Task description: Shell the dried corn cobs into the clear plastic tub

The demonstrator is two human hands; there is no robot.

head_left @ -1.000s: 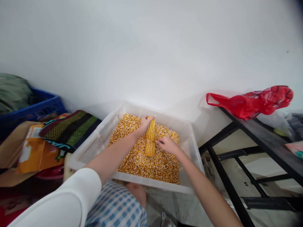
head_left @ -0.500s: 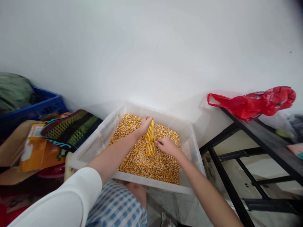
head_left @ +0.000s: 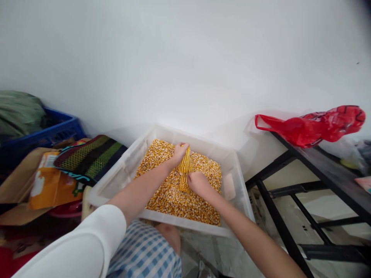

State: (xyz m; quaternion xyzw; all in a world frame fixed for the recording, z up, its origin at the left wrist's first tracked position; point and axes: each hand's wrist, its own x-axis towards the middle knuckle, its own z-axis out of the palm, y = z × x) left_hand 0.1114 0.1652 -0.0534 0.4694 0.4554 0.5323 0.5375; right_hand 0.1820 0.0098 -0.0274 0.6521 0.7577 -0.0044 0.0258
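My left hand is closed round the far end of a yellow corn cob. The cob leans over a plastic bin with a deep layer of loose corn kernels in it. Across the cob's lower half runs a notch in the rows of kernels. My right hand is a fist pressed against the cob's right side at that notch. A small dark green tool showed in that fist half a second ago; now the fingers hide it.
A white wall rises behind the bin. At left are a blue crate, an open cardboard box and a mesh bag. On the right, a red plastic bag lies on a black metal frame.
My right hand has turned and moved up against the cob, so the dark green tool no longer shows. My left hand keeps its hold, and the view has shifted slightly.
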